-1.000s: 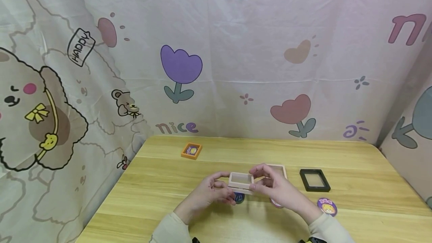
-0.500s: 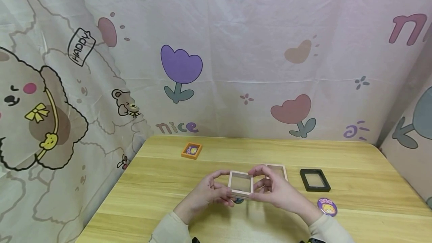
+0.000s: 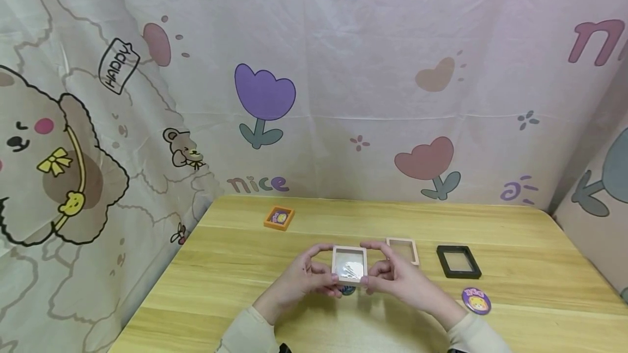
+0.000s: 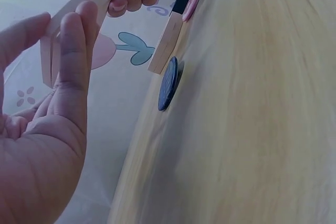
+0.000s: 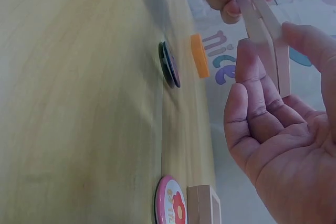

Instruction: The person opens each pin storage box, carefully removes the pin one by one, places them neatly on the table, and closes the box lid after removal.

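Above the table (image 3: 515,244), both hands pinch a square pink frame (image 3: 349,265) by its side edges: left hand (image 3: 304,279) on its left, right hand (image 3: 399,279) on its right. It stands nearly upright, clear face toward the person, over a dark badge (image 3: 347,290).

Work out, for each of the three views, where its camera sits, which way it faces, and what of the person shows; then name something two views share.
Head: worn on the head, facing forward and down at the table; both hands grip the pink frame.
Left wrist: on the left wrist, looking past the left hand along the tabletop.
Right wrist: on the right wrist, looking past the right hand.
Shared: both wrist views show the dark badge.
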Action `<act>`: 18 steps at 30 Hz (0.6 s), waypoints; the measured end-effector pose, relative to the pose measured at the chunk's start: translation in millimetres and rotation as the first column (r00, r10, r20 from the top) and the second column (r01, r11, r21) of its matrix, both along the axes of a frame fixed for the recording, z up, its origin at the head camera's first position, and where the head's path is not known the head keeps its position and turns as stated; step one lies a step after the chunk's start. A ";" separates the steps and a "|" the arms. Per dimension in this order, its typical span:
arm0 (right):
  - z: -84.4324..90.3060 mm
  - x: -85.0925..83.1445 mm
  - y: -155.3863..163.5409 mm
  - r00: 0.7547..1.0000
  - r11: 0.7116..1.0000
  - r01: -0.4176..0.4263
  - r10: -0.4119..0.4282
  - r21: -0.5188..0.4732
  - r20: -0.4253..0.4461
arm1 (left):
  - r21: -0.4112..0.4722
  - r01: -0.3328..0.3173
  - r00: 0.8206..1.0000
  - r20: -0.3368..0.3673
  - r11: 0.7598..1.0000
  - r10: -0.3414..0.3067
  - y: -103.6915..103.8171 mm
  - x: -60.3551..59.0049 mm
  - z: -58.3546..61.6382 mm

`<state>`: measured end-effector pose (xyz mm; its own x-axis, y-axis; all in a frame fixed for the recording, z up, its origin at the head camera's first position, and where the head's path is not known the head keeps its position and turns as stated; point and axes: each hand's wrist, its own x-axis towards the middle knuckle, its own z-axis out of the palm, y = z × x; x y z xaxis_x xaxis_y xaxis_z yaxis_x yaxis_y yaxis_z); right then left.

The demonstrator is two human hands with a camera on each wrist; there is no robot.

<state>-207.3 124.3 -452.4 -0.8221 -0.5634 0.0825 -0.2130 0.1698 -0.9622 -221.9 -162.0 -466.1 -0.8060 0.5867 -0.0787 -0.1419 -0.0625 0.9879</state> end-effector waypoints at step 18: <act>-3.0 0.6 0.4 1.000 1.000 -0.004 0.004 0.012 0.003 | -0.003 0.033 0.999 -0.034 0.999 -0.033 -0.9 -3.2 -5.5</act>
<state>-206.7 124.7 -455.4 -0.8199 -0.5678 0.0731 -0.2108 0.1807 -0.9607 -225.1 -162.9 -471.6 -0.7883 0.6130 -0.0530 -0.1105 -0.0564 0.9923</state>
